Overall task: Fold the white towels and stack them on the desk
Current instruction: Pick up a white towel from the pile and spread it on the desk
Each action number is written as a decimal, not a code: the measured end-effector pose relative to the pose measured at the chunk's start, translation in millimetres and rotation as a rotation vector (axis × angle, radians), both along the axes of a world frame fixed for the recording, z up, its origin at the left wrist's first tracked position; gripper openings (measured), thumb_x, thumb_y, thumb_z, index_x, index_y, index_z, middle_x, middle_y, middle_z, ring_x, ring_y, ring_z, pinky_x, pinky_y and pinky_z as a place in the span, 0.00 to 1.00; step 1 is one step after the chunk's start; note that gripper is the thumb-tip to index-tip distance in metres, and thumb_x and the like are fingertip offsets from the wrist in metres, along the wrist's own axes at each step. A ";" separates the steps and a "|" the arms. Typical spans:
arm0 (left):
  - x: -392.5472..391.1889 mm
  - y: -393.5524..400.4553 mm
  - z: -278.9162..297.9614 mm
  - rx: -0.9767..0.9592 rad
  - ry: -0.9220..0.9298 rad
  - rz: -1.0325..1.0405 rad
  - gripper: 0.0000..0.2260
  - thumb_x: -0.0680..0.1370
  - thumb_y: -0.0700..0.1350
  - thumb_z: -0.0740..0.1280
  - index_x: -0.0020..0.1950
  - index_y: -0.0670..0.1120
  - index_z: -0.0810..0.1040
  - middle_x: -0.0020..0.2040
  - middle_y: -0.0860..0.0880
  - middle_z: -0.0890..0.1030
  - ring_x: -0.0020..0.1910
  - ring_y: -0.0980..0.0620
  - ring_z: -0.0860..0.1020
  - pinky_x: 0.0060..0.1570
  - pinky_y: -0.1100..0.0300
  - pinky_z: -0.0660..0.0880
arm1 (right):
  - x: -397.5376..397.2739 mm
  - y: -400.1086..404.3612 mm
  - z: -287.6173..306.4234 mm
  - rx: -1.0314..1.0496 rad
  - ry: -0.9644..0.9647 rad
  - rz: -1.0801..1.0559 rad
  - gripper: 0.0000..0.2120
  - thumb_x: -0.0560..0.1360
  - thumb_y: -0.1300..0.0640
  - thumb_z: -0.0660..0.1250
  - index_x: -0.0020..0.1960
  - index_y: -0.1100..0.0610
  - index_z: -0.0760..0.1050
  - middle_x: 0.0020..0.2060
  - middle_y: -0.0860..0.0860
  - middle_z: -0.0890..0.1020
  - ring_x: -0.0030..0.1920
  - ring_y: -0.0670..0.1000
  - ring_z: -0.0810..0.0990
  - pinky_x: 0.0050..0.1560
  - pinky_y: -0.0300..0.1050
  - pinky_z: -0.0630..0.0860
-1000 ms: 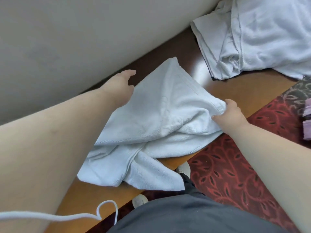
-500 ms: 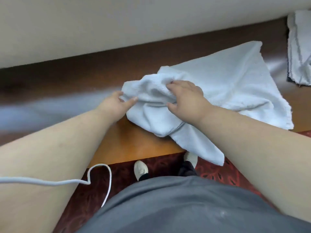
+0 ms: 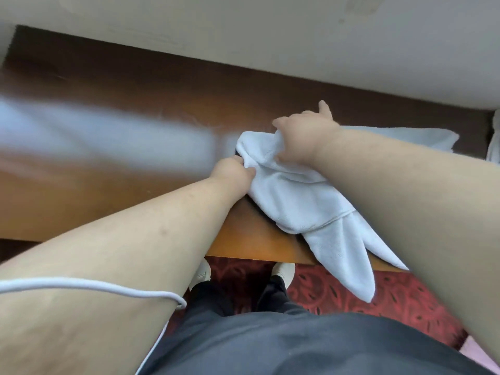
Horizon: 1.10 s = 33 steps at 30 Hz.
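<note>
Towel lies bunched on desk w/ a tail off the front edge, L hand pinching its left end, R hand gripping the top; I'd best match corners & pull taut before creasing.

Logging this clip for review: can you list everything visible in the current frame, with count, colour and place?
White towel: one, white, bunched on the desk, two ends hanging over the near edge.
Second cloth: one, white, sliver at the right frame edge.
Desk: one, orange-brown wood, against the wall.
Wall: beige, behind the desk.
Carpet: red, patterned, below the desk.
Cord: one, white, across the left forearm.
Shoes: two, white, on the carpet.
Left hand: gripping the towel's left edge.
Right hand: pinching the towel's top fold.
</note>
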<state>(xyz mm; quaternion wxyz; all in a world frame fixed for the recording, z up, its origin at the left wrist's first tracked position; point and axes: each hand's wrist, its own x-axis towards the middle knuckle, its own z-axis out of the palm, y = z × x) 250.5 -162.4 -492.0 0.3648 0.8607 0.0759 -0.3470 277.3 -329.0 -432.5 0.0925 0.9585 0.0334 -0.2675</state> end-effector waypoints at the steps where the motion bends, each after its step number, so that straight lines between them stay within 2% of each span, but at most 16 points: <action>1: -1.0 1.3 2.5 -0.068 -0.047 0.020 0.08 0.80 0.49 0.61 0.54 0.47 0.75 0.46 0.47 0.78 0.46 0.46 0.77 0.39 0.58 0.69 | 5.5 1.0 2.7 -0.009 0.027 0.021 0.29 0.70 0.39 0.64 0.69 0.48 0.69 0.53 0.48 0.79 0.60 0.58 0.76 0.72 0.63 0.57; 3: -5.0 3.0 8.2 -0.251 -0.140 0.100 0.08 0.81 0.49 0.58 0.58 0.52 0.73 0.49 0.51 0.79 0.48 0.51 0.77 0.41 0.59 0.70 | 16.1 2.6 10.9 0.114 0.064 0.010 0.34 0.67 0.38 0.68 0.72 0.44 0.67 0.58 0.46 0.78 0.56 0.55 0.77 0.58 0.52 0.71; 4: -8.4 3.2 12.6 -0.323 -0.187 0.125 0.10 0.82 0.49 0.57 0.62 0.55 0.72 0.52 0.52 0.79 0.51 0.52 0.77 0.45 0.59 0.70 | 21.4 3.0 16.2 0.194 0.089 0.011 0.37 0.66 0.40 0.71 0.73 0.43 0.65 0.61 0.45 0.76 0.54 0.52 0.77 0.51 0.47 0.72; 7: -16.3 2.7 23.7 -0.421 -0.312 0.124 0.13 0.82 0.49 0.57 0.66 0.55 0.69 0.57 0.52 0.79 0.55 0.52 0.77 0.55 0.55 0.72 | 35.1 2.4 39.0 0.312 0.216 0.017 0.43 0.66 0.44 0.76 0.76 0.39 0.58 0.61 0.42 0.76 0.53 0.47 0.77 0.51 0.44 0.72; 9: -17.6 1.7 28.9 -0.448 -0.351 0.117 0.12 0.82 0.50 0.58 0.65 0.54 0.69 0.55 0.51 0.80 0.55 0.51 0.77 0.58 0.52 0.74 | 40.2 1.1 54.8 0.264 0.262 0.041 0.33 0.69 0.46 0.74 0.71 0.38 0.65 0.54 0.41 0.78 0.48 0.44 0.77 0.49 0.45 0.72; 12: -14.1 -1.2 41.4 -0.558 -0.336 0.102 0.15 0.81 0.53 0.60 0.68 0.55 0.67 0.58 0.53 0.79 0.58 0.54 0.77 0.61 0.50 0.74 | 43.7 -1.2 77.0 0.213 0.204 0.100 0.13 0.72 0.51 0.67 0.55 0.41 0.76 0.46 0.42 0.80 0.47 0.48 0.77 0.47 0.48 0.73; 15: -4.5 -2.4 49.0 -0.606 -0.370 0.076 0.20 0.78 0.53 0.67 0.68 0.57 0.67 0.61 0.56 0.78 0.60 0.57 0.76 0.62 0.53 0.74 | 45.8 -9.3 96.2 0.263 0.097 0.024 0.13 0.71 0.56 0.63 0.52 0.43 0.77 0.43 0.42 0.80 0.48 0.52 0.78 0.46 0.47 0.73; 18: 5.9 0.1 44.1 -0.594 -0.293 0.090 0.15 0.75 0.55 0.71 0.59 0.61 0.71 0.55 0.60 0.80 0.55 0.62 0.79 0.57 0.59 0.77 | 46.0 -22.7 108.0 0.403 -0.031 -0.174 0.16 0.68 0.57 0.60 0.50 0.42 0.78 0.44 0.44 0.82 0.47 0.51 0.80 0.47 0.49 0.76; 20: 12.0 1.2 36.1 -0.524 -0.295 0.073 0.16 0.73 0.58 0.72 0.59 0.59 0.75 0.64 0.59 0.76 0.61 0.60 0.76 0.59 0.63 0.73 | 45.7 -31.1 110.9 0.550 -0.110 -0.322 0.20 0.64 0.59 0.57 0.48 0.41 0.78 0.41 0.46 0.84 0.43 0.51 0.83 0.45 0.49 0.80; 22: 17.1 1.1 30.3 -0.459 -0.275 0.056 0.24 0.70 0.62 0.72 0.62 0.55 0.77 0.74 0.52 0.65 0.70 0.55 0.68 0.66 0.58 0.67 | 45.4 -35.2 112.2 0.672 -0.128 -0.422 0.21 0.62 0.61 0.56 0.45 0.42 0.80 0.35 0.43 0.84 0.37 0.47 0.83 0.36 0.42 0.78; 23: 18.0 -0.6 30.8 -0.513 -0.193 0.050 0.28 0.67 0.64 0.73 0.63 0.54 0.77 0.75 0.51 0.66 0.70 0.52 0.69 0.68 0.52 0.67 | 45.2 -35.9 112.6 0.726 -0.129 -0.454 0.21 0.62 0.62 0.56 0.43 0.43 0.81 0.34 0.43 0.83 0.35 0.46 0.82 0.34 0.40 0.77; 24: 18.4 -3.5 31.1 -0.597 -0.089 0.045 0.30 0.65 0.64 0.73 0.64 0.53 0.77 0.71 0.50 0.73 0.68 0.50 0.73 0.68 0.46 0.69 | 45.3 -37.1 112.4 0.776 -0.137 -0.487 0.21 0.63 0.64 0.56 0.42 0.44 0.81 0.34 0.44 0.82 0.35 0.46 0.81 0.33 0.39 0.76; 26: 19.5 -12.4 34.6 -0.712 0.018 0.043 0.31 0.64 0.62 0.75 0.63 0.49 0.78 0.60 0.50 0.82 0.60 0.48 0.80 0.64 0.44 0.73 | 45.0 -40.5 110.9 0.822 -0.177 -0.541 0.22 0.63 0.63 0.57 0.45 0.43 0.81 0.38 0.45 0.82 0.38 0.48 0.81 0.35 0.40 0.76; 28: 25.9 -22.1 38.4 -0.721 -0.049 0.104 0.25 0.67 0.58 0.74 0.61 0.48 0.80 0.56 0.50 0.84 0.55 0.50 0.82 0.62 0.48 0.76 | 43.2 -44.1 106.9 0.719 -0.253 -0.500 0.23 0.67 0.59 0.59 0.57 0.40 0.77 0.49 0.42 0.82 0.47 0.46 0.81 0.41 0.39 0.75; 30: 34.6 -28.9 46.9 -0.743 -0.104 0.203 0.20 0.70 0.55 0.72 0.58 0.47 0.80 0.53 0.50 0.85 0.52 0.50 0.83 0.58 0.49 0.78 | 36.8 -44.2 99.3 0.557 -0.375 -0.369 0.25 0.73 0.52 0.63 0.70 0.46 0.69 0.62 0.45 0.77 0.59 0.48 0.77 0.53 0.37 0.72; 33: 48.3 -33.9 68.2 -0.732 -0.148 0.226 0.17 0.72 0.54 0.70 0.57 0.49 0.80 0.52 0.48 0.85 0.51 0.49 0.84 0.55 0.49 0.79 | 13.0 -29.0 89.9 0.609 -0.429 -0.071 0.36 0.71 0.41 0.72 0.73 0.57 0.66 0.68 0.54 0.71 0.68 0.51 0.70 0.66 0.35 0.62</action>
